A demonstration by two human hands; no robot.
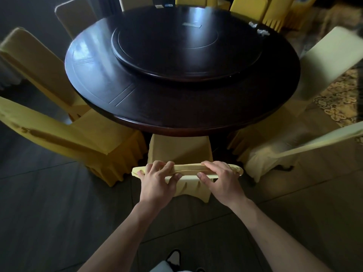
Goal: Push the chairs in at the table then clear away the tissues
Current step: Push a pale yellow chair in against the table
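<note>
Left hand (157,178) and right hand (219,177) both curled over top of chair (179,149) — seat tucked under table (182,107); tissues (259,29) at table's far edge.

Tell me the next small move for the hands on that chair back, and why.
Probably one more short push forward. Both the left hand and right hand grip the top of the near chair, whose seat is only partly under the table. The tissues on the far right edge come later.
</note>
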